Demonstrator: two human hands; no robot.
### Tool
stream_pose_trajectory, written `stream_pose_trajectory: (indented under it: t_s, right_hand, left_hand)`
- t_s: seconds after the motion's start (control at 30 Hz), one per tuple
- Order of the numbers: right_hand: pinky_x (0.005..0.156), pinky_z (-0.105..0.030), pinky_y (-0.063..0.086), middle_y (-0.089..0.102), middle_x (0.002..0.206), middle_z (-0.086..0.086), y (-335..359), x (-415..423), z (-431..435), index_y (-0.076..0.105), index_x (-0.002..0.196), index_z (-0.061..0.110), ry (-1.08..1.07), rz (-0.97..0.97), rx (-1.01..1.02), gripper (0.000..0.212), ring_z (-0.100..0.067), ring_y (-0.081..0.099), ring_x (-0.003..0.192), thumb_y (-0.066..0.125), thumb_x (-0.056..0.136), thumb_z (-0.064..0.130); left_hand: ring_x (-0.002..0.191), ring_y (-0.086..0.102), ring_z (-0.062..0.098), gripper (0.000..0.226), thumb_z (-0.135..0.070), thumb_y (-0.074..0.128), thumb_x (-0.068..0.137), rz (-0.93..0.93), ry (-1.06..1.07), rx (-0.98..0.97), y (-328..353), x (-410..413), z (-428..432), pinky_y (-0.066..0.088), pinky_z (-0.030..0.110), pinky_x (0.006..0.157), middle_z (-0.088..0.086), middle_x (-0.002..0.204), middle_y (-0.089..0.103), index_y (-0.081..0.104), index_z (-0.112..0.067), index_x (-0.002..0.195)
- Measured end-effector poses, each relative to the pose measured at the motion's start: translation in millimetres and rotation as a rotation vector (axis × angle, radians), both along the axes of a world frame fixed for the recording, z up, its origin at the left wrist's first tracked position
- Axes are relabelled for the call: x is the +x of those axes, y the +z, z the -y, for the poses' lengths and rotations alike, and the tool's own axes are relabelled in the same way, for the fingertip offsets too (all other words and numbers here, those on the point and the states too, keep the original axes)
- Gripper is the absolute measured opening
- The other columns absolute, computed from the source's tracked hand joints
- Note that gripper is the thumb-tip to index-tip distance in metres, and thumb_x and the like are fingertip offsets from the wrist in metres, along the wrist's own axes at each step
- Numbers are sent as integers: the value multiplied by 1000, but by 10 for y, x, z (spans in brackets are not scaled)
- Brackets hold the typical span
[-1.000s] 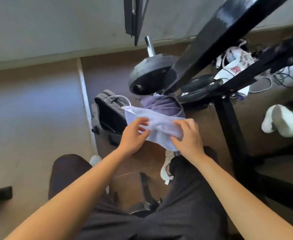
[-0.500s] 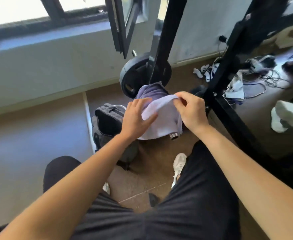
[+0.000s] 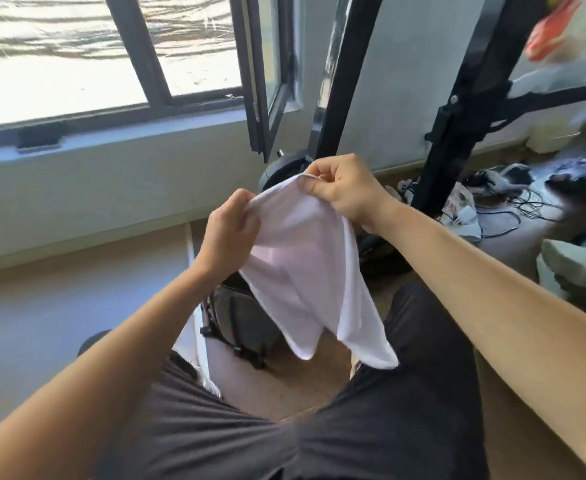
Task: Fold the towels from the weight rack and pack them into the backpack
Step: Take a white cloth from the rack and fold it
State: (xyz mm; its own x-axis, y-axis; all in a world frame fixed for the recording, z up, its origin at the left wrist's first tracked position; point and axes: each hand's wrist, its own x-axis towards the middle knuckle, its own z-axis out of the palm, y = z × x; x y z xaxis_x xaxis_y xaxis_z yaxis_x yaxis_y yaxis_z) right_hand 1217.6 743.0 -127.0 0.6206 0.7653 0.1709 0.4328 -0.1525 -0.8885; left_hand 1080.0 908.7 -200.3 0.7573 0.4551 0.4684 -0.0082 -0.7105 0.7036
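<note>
Your left hand (image 3: 230, 230) & right hand (image 3: 345, 190) both pinch the white towel's (image 3: 302, 271) top edge; it hangs in the air above the backpack (image 3: 246, 323) on the floor, black weight rack (image 3: 454, 133) behind.

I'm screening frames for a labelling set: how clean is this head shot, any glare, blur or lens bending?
Head view: the window pane is blown out to white glare; the orange-and-white object at top right is blurred; the black metal rack uprights lean, likely wide-angle distortion; the thin white towel, pinched by the left hand and right hand, is backlit yet sharp.
</note>
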Motion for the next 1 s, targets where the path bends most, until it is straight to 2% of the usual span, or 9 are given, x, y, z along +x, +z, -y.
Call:
stream_pose_trajectory:
  t_s: [0.1, 0.2, 0.37, 0.5, 0.6, 0.7, 0.8, 0.93, 1.0]
  right_hand:
    - [67, -29, 42, 56, 82, -14, -289, -210, -103, 64, 98, -17, -4, -162, -39, 37, -21, 49, 75, 63, 99, 20]
    - [62, -25, 43, 51, 80, -12, -618, -386, -143, 62, 89, -9, -30, -349, -31, 30, -18, 46, 68, 59, 102, 18]
    - [66, -31, 35, 45, 76, -10, -1246, -353, -156, 58, 83, -12, -67, -322, -176, 41, -21, 39, 70, 60, 101, 24]
    - [66, -33, 39, 52, 67, -6, -1878, -259, -148, 63, 78, -4, 23, -134, -537, 47, -14, 47, 65, 67, 94, 40]
    - [65, -38, 48, 65, 71, -10, -2235, -172, -113, 67, 76, 3, 27, -63, -680, 43, -22, 60, 67, 69, 90, 44]
    - [78, -40, 52, 71, 81, -9, -2539, -132, -9, 71, 78, 11, -18, -37, -759, 25, -27, 66, 84, 67, 93, 31]
    - [81, -41, 51, 71, 86, -10, -2782, -119, 58, 67, 72, 18, -41, -58, -851, 24, -32, 65, 89, 61, 95, 21]
    - [69, -35, 43, 61, 75, -8, -2926, -30, 47, 63, 74, 11, -183, -163, -848, 29, -27, 57, 77, 58, 98, 26]
    - [64, -35, 34, 49, 65, -8, -2953, 1, 45, 50, 64, 11, -245, -226, -832, 43, -27, 49, 69, 54, 100, 34]
  left_hand:
    - [62, 46, 38, 15, -6, 48, 72, -171, 65, 303, -212, -188, -259, 32, 34, 59, 5, 64, 49, 45, -19, 79]
    - [72, 62, 48, 17, -2, 55, 74, -380, 172, 362, -558, -306, -539, 40, 38, 58, 18, 78, 68, 62, -12, 87]
    - [80, 65, 40, 22, -9, 52, 76, -560, 337, 48, -1154, -576, -942, 40, 35, 61, 12, 81, 72, 70, -21, 81]
    - [87, 65, 34, 27, -21, 46, 70, -525, 385, -188, -1405, -744, -924, 53, 40, 71, 9, 87, 73, 71, -21, 81]
    - [85, 62, 30, 25, -30, 48, 64, -566, 429, -212, -1559, -859, -903, 47, 35, 71, 1, 80, 69, 68, -22, 78]
    - [79, 58, 27, 23, -43, 65, 67, -646, 412, -186, -1655, -883, -839, 41, 34, 69, -1, 73, 62, 61, -21, 74]
    - [73, 55, 27, 28, -39, 78, 70, -656, 416, -119, -1715, -841, -718, 36, 32, 65, 2, 67, 58, 59, -18, 69]
    - [66, 52, 28, 43, -36, 85, 73, -656, 443, -102, -1857, -865, -643, 32, 29, 58, -4, 58, 47, 46, -23, 60]
    - [73, 60, 33, 29, -37, 81, 76, -676, 470, -89, -1918, -880, -669, 37, 32, 62, 0, 68, 60, 57, -22, 71]
